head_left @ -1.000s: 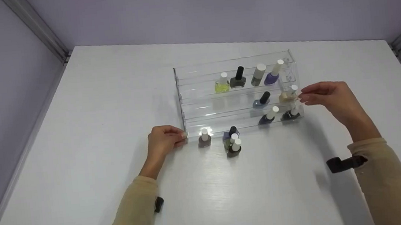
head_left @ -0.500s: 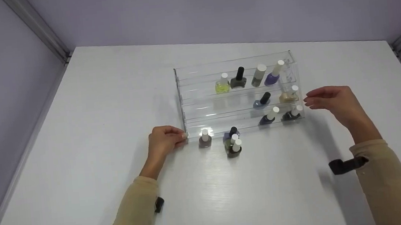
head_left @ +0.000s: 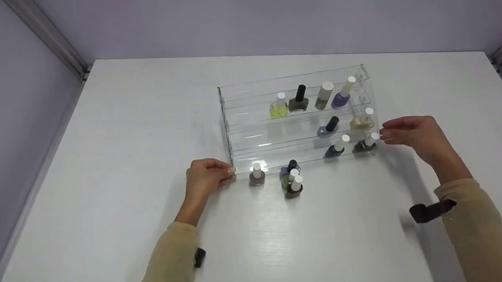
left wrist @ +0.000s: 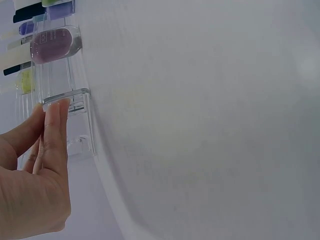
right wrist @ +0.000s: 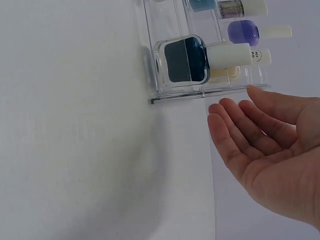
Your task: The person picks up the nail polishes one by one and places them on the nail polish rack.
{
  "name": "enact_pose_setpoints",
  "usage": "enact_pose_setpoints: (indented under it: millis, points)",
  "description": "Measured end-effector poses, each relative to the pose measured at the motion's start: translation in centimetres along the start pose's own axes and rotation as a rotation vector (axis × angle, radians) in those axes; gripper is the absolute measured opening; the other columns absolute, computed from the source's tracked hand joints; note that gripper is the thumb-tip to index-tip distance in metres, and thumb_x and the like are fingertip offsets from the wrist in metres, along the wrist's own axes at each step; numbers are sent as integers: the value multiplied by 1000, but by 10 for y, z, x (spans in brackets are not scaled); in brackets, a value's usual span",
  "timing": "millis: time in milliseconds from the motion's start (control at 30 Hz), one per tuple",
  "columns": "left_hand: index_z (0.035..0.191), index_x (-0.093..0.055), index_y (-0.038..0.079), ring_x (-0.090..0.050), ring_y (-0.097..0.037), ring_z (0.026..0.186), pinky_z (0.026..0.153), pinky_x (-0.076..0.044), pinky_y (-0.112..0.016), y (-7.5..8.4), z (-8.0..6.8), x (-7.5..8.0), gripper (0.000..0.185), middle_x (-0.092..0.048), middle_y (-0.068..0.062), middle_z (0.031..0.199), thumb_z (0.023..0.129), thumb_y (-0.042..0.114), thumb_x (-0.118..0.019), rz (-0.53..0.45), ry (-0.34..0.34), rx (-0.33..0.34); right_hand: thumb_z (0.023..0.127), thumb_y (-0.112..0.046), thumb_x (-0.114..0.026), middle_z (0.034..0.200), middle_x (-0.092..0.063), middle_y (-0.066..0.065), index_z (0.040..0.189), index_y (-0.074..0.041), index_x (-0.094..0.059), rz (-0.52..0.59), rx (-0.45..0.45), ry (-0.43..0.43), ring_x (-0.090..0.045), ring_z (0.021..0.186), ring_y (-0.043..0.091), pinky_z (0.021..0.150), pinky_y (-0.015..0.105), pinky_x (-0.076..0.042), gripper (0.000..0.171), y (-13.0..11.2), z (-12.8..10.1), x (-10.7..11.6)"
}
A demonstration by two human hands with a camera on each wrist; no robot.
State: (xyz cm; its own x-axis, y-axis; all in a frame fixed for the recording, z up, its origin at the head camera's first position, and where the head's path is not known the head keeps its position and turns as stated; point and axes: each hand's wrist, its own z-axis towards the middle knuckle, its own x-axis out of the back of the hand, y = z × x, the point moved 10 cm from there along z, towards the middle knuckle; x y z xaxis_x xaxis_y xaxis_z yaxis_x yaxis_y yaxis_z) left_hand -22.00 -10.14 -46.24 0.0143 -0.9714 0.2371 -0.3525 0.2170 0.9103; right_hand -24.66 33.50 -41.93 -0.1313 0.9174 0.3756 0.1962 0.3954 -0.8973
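Observation:
A clear stepped rack holds several nail polish bottles, including a yellow one, a purple one and a beige one. My left hand pinches the rack's front left corner between thumb and fingers. Beside the right side panel is my right hand, fingers loosely bent with nothing in them; its thumb tip is at the panel, and I cannot tell if they touch. Closest to that hand on the lower tier stands a dark bottle with a white cap.
Along the rack's front edge stand a mauve bottle and a cluster with a lavender bottle and a dark one. Everything rests on a white table, with pale walls behind and at the sides.
My right hand has moved from beside the beige bottle toward me along the rack's right side, down near the lower tier. The left hand stays at its corner; the bottles and rack look unmoved.

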Motion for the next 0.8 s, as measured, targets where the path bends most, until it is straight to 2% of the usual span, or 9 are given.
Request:
enact_pose_setpoints:
  millis: [267,367,467,567,800]
  points:
    - [82,-68,-6,-65,-15,65,61,-54,-24,1,-1,1,9,-68,-12,75,75,-1,-72,24,9,-7,88,-14,-62,94,-65,-4,118,10,-53,-25,-76,10,-66,87,16,77,22,-51,40,13,2,-4]
    - [82,-68,-6,-64,-14,64,61,-54,-24,1,-1,1,10,-68,-11,75,75,-1,-72,35,11,-4,86,-11,-64,91,-66,-4,114,11,-56,29,-76,14,-66,86,17,77,25,-52,36,14,2,-6]
    - [82,-68,-5,-65,-14,65,61,-54,-24,1,-1,1,10,-68,-11,75,75,0,-72,38,9,0,85,-5,-64,88,-66,-4,107,7,-61,99,-77,17,-66,84,16,76,27,-52,25,16,2,-6]
    - [83,-68,-6,-65,-15,66,61,-54,-24,1,-1,1,10,-68,-12,76,75,0,-72,26,4,2,84,-2,-63,86,-66,-5,102,4,-64,120,-84,22,-66,81,15,76,27,-52,19,18,2,-6]
    - [83,-67,-8,-66,-18,67,62,-55,-25,2,-1,1,10,-68,-13,76,75,-2,-71,15,3,-17,85,-2,-62,84,-65,-4,108,12,-58,71,-95,29,-66,80,13,76,27,-53,26,17,2,-7]
